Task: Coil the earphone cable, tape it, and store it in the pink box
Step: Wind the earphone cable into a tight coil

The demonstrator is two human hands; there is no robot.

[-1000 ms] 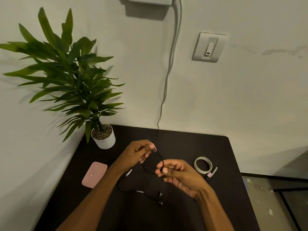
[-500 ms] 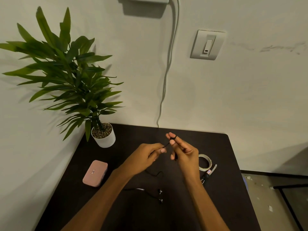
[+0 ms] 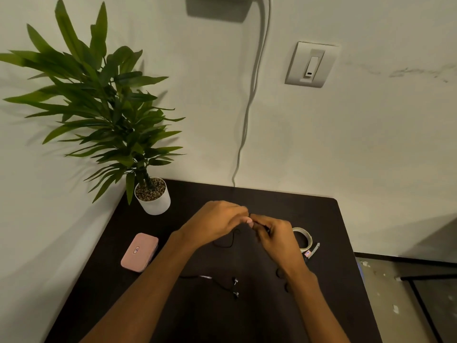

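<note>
A black table [image 3: 321, 219] fills the lower frame. At its centre the left hand [image 3: 217, 224] and right hand [image 3: 277, 240] meet, both pinched on the earphone cable [image 3: 228, 242] (earbuds trailing below). The closed pink box [image 3: 139, 252] lies centre-left.

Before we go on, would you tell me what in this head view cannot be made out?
- How much earphone cable is coiled: the left hand and right hand cover it.
- The tape roll: its near side is behind the right hand.
- The small tool beside it: too small to identify.
- The pink box: shut, contents unseen.
</note>
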